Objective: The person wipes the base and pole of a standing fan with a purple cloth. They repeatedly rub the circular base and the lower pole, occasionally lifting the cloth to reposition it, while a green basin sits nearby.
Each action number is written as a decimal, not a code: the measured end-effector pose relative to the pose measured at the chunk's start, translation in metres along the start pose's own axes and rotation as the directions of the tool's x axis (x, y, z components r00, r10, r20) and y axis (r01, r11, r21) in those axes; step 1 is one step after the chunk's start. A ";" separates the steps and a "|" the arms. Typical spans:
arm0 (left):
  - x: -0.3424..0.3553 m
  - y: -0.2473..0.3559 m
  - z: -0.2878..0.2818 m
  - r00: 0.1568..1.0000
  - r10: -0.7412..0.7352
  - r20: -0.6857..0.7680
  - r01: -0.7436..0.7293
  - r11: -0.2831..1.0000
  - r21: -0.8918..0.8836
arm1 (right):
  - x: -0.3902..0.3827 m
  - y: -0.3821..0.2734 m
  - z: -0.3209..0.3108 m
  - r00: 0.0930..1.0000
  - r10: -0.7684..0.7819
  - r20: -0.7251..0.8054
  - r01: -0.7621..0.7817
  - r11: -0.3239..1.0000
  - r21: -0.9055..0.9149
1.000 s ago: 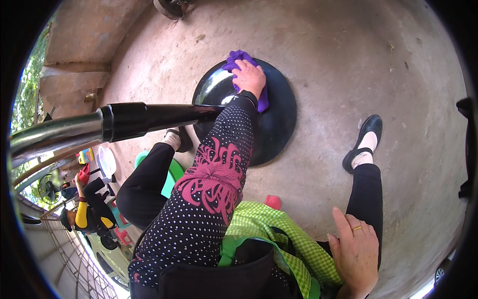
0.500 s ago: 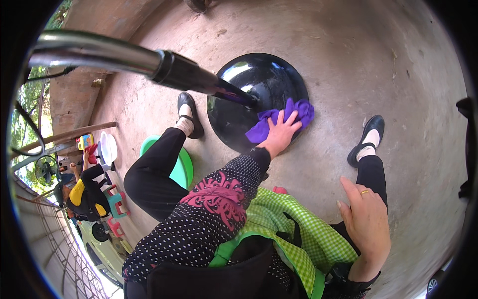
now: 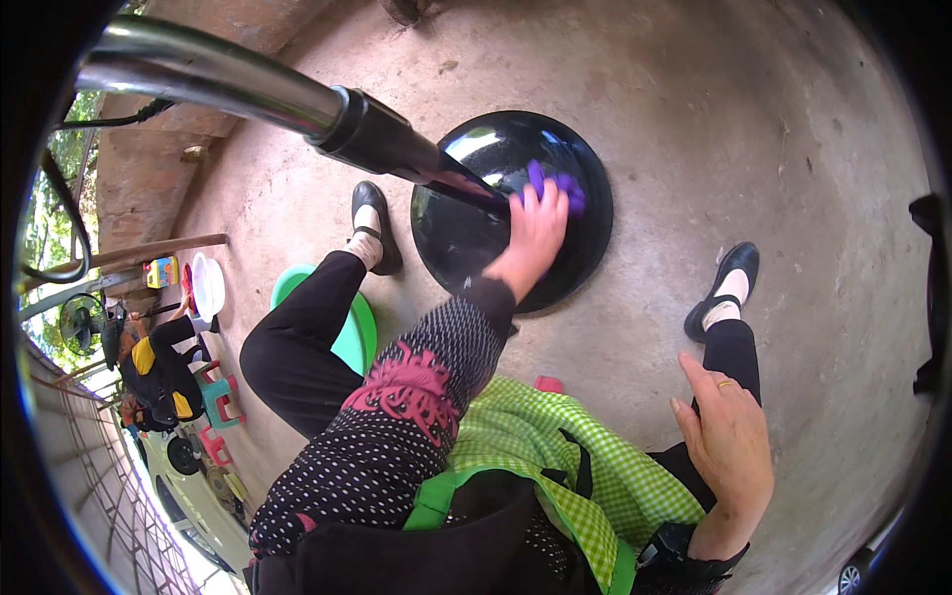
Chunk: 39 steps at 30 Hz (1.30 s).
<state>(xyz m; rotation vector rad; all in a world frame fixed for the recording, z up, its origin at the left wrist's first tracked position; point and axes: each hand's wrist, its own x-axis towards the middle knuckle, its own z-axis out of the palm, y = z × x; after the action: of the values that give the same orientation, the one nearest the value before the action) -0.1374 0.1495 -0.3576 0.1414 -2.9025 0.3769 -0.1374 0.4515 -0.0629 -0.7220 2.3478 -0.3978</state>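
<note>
A round, glossy black base point(image 3: 461, 243) lies on the floor between my feet. From its middle a pole point(image 3: 228, 79), silver above and black below, leans up toward the upper left. My left hand point(image 3: 535, 233) is pressed on the base just right of the pole, gripping a bunched purple cloth point(image 3: 567, 190). The fingers hide part of the cloth, and the hand is slightly blurred. My right hand point(image 3: 729, 436), with a ring on one finger, hovers over or rests by my right thigh. It holds nothing, and its thumb stands apart from the fingers.
A green basin point(image 3: 359, 337) stands beside my left leg. Further left, another person point(image 3: 159, 367) sits near stools point(image 3: 220, 402), a white basin point(image 3: 208, 286) and a yellow container point(image 3: 160, 272). A pale car point(image 3: 198, 496) is behind them. Dark cables point(image 3: 109, 122) hang at the upper left.
My left hand has slid the cloth up and left across the base, from its lower right edge to beside the pole. The cloth is more bunched. My right hand has hardly moved.
</note>
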 end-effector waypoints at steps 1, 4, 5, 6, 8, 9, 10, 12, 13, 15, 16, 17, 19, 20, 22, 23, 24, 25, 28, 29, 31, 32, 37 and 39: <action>0.020 -0.005 0.010 0.999 -0.042 0.000 0.042 0.990 0.134 | 0.001 0.000 -0.001 1.000 0.025 0.016 -0.025 1.000 0.015; 0.071 -0.030 0.047 0.895 -0.309 0.322 0.258 0.947 0.192 | 0.003 0.000 -0.003 0.999 0.035 0.020 -0.034 0.999 -0.039; 0.069 -0.026 0.054 0.889 -0.363 0.279 0.318 0.928 0.196 | 0.003 0.000 -0.003 1.000 0.019 0.005 -0.019 0.999 -0.038; 0.066 -0.024 0.060 0.847 -0.403 0.347 0.371 0.915 0.158 | 0.004 0.000 -0.004 1.000 0.002 -0.007 -0.002 0.999 -0.039; 0.048 -0.012 0.063 0.872 -0.352 0.339 0.346 0.935 0.082 | 0.006 -0.001 -0.005 0.999 -0.024 -0.033 0.022 0.999 -0.047; 0.039 -0.005 0.061 0.901 -0.318 0.295 0.308 0.948 0.082 | 0.006 -0.002 -0.007 0.999 -0.031 -0.036 0.029 0.998 -0.049; 0.032 0.002 0.058 0.895 -0.283 0.344 0.288 0.957 0.036 | 0.005 -0.003 -0.007 0.998 -0.043 -0.038 0.041 0.998 -0.051; 0.010 0.011 0.046 0.975 -0.129 0.183 0.121 0.991 0.054 | 0.006 -0.007 -0.007 0.997 -0.056 -0.045 0.056 0.998 -0.016; 0.000 0.014 0.039 0.974 -0.080 0.213 0.082 0.997 -0.001 | 0.006 -0.008 -0.007 0.997 -0.063 -0.051 0.063 0.998 0.000; -0.023 0.018 0.027 0.965 0.013 0.261 0.029 0.987 -0.158 | 0.007 -0.009 -0.006 0.998 -0.051 -0.032 0.051 0.999 -0.008; -0.038 0.018 0.020 0.963 0.063 0.262 -0.004 0.976 -0.220 | 0.008 -0.009 -0.005 0.998 -0.055 -0.040 0.054 0.998 -0.010; -0.052 0.014 0.015 0.953 0.101 0.287 -0.020 0.961 -0.274 | 0.008 -0.009 -0.004 0.998 -0.058 -0.038 0.057 0.998 -0.013; -0.083 0.004 0.006 0.930 0.166 0.327 -0.045 0.936 -0.348 | 0.009 -0.008 -0.001 0.996 -0.070 -0.054 0.070 0.998 -0.007; -0.100 -0.002 0.000 0.915 0.193 0.353 -0.056 0.930 -0.362 | 0.009 -0.008 0.000 0.996 -0.077 -0.052 0.077 0.997 -0.003; -0.129 -0.015 -0.012 0.863 0.260 0.432 -0.088 0.921 -0.379 | 0.009 -0.005 0.000 0.998 -0.052 -0.025 0.052 0.999 0.016; -0.139 -0.022 -0.018 0.846 0.278 0.456 -0.098 0.920 -0.380 | 0.008 -0.004 0.000 0.998 -0.058 -0.030 0.058 0.998 0.012; -0.144 -0.025 -0.022 0.783 0.303 0.543 -0.094 0.921 -0.378 | 0.008 -0.003 0.001 0.998 -0.054 -0.033 0.054 0.998 0.011; -0.142 -0.027 -0.023 0.825 0.254 0.505 -0.022 0.907 -0.420 | 0.008 -0.003 0.001 0.999 -0.036 -0.026 0.037 0.999 0.012; -0.114 -0.025 -0.027 0.867 0.106 0.487 0.183 0.841 -0.510 | 0.005 -0.001 0.001 0.999 -0.033 -0.012 0.033 0.999 0.005; -0.095 -0.024 -0.024 0.911 0.078 0.405 0.166 0.829 -0.534 | 0.006 0.000 0.002 0.999 -0.034 -0.019 0.035 0.999 0.011; -0.047 -0.022 -0.014 0.958 0.002 0.287 0.169 0.804 -0.570 | 0.006 0.001 0.002 1.000 -0.020 -0.020 0.020 1.000 0.023; -0.019 -0.022 -0.007 0.975 -0.051 0.215 0.173 0.785 -0.595 | 0.006 0.002 0.002 1.000 -0.017 -0.019 0.017 1.000 0.009; 0.102 -0.041 0.038 0.933 -0.193 0.305 0.277 0.925 -0.261 | 0.008 0.002 0.001 0.999 0.028 0.029 -0.027 1.000 -0.010; 0.118 -0.041 0.049 0.840 -0.268 0.471 0.420 0.872 -0.253 | 0.009 0.002 0.000 0.998 0.043 0.041 -0.043 0.999 -0.009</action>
<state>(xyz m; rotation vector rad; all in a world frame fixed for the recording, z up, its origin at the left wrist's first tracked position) -0.2564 0.0889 -0.3682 0.7752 -3.2007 -0.2724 -0.1445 0.4476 -0.0681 -0.6756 2.3235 -0.3522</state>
